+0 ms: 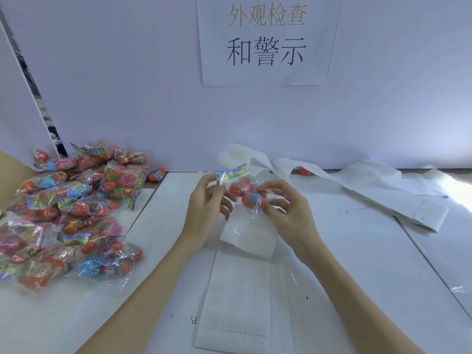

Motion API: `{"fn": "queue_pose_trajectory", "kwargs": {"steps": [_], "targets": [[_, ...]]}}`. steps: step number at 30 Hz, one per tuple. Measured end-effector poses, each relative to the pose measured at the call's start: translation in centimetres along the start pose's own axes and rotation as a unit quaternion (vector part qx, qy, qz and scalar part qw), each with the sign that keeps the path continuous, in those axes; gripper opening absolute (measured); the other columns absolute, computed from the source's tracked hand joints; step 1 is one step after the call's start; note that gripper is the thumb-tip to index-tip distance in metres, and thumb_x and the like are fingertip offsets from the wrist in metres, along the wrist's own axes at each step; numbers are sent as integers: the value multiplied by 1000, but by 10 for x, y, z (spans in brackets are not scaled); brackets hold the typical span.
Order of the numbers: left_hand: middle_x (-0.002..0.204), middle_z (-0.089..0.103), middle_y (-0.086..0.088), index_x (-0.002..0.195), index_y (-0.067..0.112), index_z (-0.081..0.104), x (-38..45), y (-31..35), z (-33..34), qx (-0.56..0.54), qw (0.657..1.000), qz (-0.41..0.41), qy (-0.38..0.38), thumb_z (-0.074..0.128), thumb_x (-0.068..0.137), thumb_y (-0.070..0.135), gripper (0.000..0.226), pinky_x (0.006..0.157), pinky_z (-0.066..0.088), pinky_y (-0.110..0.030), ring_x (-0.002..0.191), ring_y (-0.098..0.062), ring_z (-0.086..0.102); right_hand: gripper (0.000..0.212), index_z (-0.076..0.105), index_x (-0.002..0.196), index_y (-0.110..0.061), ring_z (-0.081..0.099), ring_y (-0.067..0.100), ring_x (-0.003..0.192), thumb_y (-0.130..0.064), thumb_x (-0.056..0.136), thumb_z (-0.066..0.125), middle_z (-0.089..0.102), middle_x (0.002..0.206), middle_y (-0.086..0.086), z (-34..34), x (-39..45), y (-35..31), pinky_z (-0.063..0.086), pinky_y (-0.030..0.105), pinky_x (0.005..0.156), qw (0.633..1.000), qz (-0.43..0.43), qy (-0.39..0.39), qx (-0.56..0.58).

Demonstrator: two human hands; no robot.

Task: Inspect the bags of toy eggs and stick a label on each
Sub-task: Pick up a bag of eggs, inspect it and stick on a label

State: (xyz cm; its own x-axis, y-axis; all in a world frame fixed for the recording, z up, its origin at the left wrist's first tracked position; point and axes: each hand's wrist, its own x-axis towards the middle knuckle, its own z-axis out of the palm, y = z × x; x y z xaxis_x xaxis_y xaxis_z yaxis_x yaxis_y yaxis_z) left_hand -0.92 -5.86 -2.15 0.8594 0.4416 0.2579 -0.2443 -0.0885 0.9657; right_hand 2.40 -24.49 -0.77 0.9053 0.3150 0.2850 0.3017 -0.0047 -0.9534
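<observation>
White paper-covered tabletop [357, 251], backed by a pale lilac wall panel [127, 85] bearing a white paper sign with Chinese characters [267, 39].

Item, centre: one clear plastic bag of red toy eggs with a colourful printed header card [242, 192], held above the tabletop between both my hands. My left hand [207, 208] pinches the bag near the header card, fingers curled. My right hand [283, 208] grips the lower end of the bag, fingers curled round the plastic and the eggs.

Item, under my hands: long white strip of label backing paper with a grid of square white labels [235, 302], lying flat and running toward me, its far end curling up behind the bag.

Item, left: large heap of similar clear bags of red, blue and pink toy eggs [69, 213], resting on the tabletop well apart from the held bag.

Item, right: loose used strips of white backing paper [383, 190], crumpled and spread along the wall.
</observation>
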Motion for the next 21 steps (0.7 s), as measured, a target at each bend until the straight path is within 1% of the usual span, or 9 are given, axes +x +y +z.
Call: {"fn": "queue_pose_trajectory", "kwargs": {"steps": [2,5,7,9,11,14,16,19,21], "targets": [[96,76,-5,128,15,64,-4,3,3,-50,995,-47,-77,46,102,28,34,73,55,-22,82,-14,69,38,74,102,-31,69,8,79,5,91,68,73,100,-16,1,0,1,51,16,72,1000,-12,1,-14],[122,75,-12,139,16,62,-7,0,7,-76,983,-87,-145,32,99,65,70,102,50,-24,116,-20,69,40,74,103,-34,70,11,81,3,93,65,73,102,-17,2,0,3,51,17,73,998,-27,12,-49],[126,75,-10,133,19,68,-8,1,9,-120,972,-120,-164,30,93,78,81,102,50,-20,124,-17,67,43,74,108,-37,69,11,83,3,95,62,72,109,-20,2,0,4,51,16,78,995,-34,17,-94],[123,76,-10,124,18,74,-7,1,10,-123,975,-116,-146,55,93,67,61,95,55,-26,118,-20,71,48,71,121,-38,68,7,91,2,97,60,67,122,-17,1,-1,5,49,14,83,989,-47,-7,-137],[117,77,-13,126,11,71,-6,1,11,-105,986,-101,-84,76,89,38,46,89,56,-35,108,-27,75,56,62,139,-38,65,3,105,1,98,59,57,134,-15,0,-3,5,46,10,90,984,-58,-69,-157],[120,74,-21,135,0,59,0,-2,5,-133,985,-99,-40,73,91,6,47,88,60,-37,104,-30,74,71,46,152,-41,59,-5,113,2,96,57,46,140,-17,-2,-5,8,38,3,93,970,-46,-145,-189],[121,74,-14,133,6,60,4,-1,-1,-124,989,-82,-5,76,86,2,50,87,61,-33,104,-25,74,67,50,149,-36,60,-4,111,3,95,60,48,139,-9,-1,-4,11,37,1,92,968,-45,-126,-213],[112,76,2,121,28,66,5,0,-6,-17,1000,-15,22,75,83,12,42,83,60,-27,98,-19,75,40,65,128,-22,62,0,103,0,95,68,54,131,1,-6,-1,13,37,-1,86,970,-35,-32,-238],[115,74,-3,140,41,52,4,-1,-8,30,999,41,9,67,96,7,58,86,60,-26,96,-18,75,21,67,108,-17,58,-4,92,-2,93,71,59,120,5,-11,1,15,37,0,79,970,-21,29,-242]]}}
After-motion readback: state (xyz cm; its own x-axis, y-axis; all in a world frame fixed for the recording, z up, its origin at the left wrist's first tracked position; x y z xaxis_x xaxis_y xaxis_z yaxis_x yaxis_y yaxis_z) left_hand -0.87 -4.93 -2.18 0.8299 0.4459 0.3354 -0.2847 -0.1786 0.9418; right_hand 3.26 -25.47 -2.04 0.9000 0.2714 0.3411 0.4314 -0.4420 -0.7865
